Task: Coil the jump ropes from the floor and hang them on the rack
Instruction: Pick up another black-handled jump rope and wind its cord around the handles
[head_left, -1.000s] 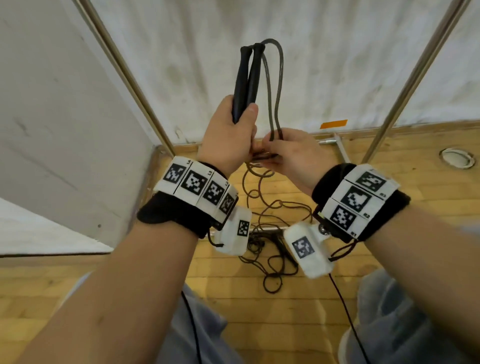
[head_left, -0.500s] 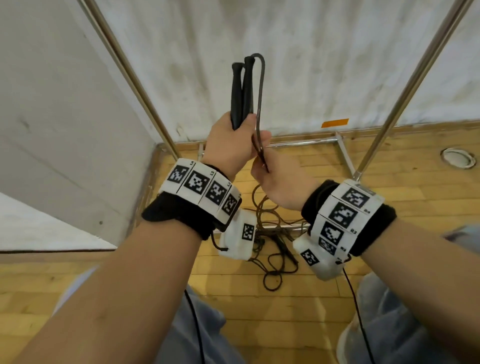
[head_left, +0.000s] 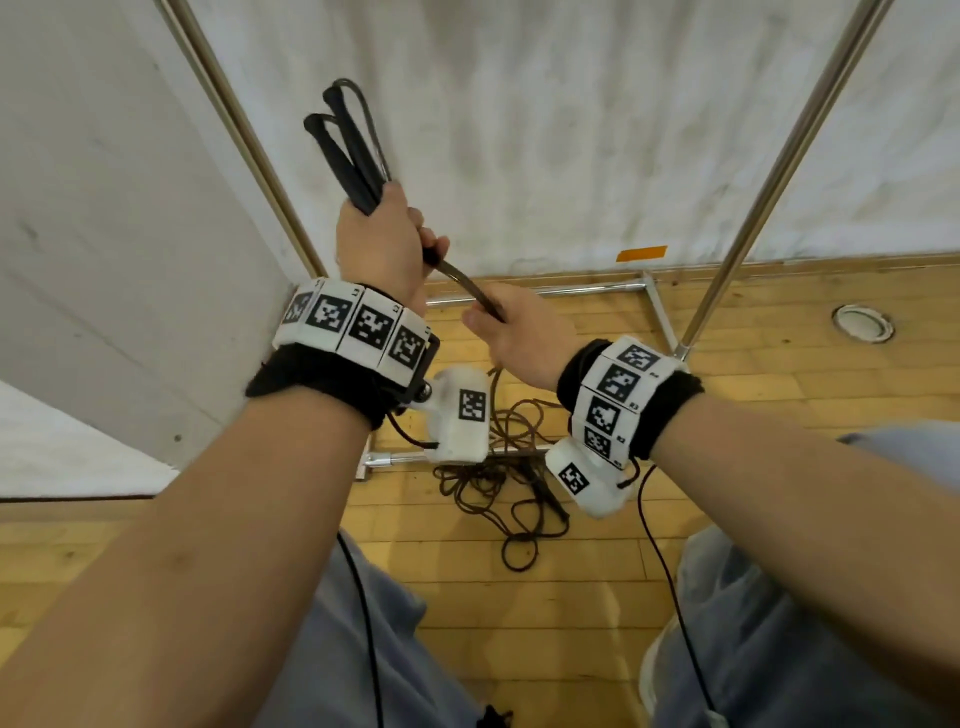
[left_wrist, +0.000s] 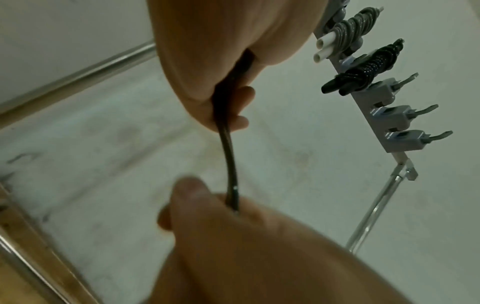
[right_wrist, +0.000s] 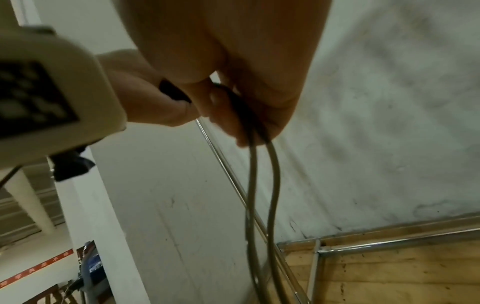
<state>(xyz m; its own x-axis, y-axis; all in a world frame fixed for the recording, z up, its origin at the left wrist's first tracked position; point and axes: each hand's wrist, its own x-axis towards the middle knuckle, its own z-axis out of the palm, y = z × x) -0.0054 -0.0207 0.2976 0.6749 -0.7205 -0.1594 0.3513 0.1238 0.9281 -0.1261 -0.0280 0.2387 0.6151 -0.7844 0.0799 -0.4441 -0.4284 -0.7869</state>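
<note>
Since half a second ago the two black handles (head_left: 345, 150) have been tipped from near upright to a lean toward the left, and the right hand (head_left: 524, 332) has been drawn down and away, so that a short span of cord is now stretched between the hands.

At the left, the handles are held side by side in the left hand (head_left: 379, 249), whose fingers are wrapped round their lower ends; a loop of the jump rope (head_left: 467, 283) is seen rising beside the handle tops. In the middle, the doubled cord is pinched by the right hand, thumb pressed against curled fingers (right_wrist: 228, 115), and two strands are seen hanging below that grip in the right wrist view. The rest of the cord lies in a loose tangle on the wooden floor (head_left: 779, 415) beneath the wrists. At the right of the left wrist view, the rack (left_wrist: 384, 115) is seen with two ropes already wound and hung, and three hooks free below them.

The cord is judged to be light, limp and fairly smooth (likely to slip if held loosely), so tension should be kept while it is wound. The stiff handles are judged the best place for a firm hold.
</note>
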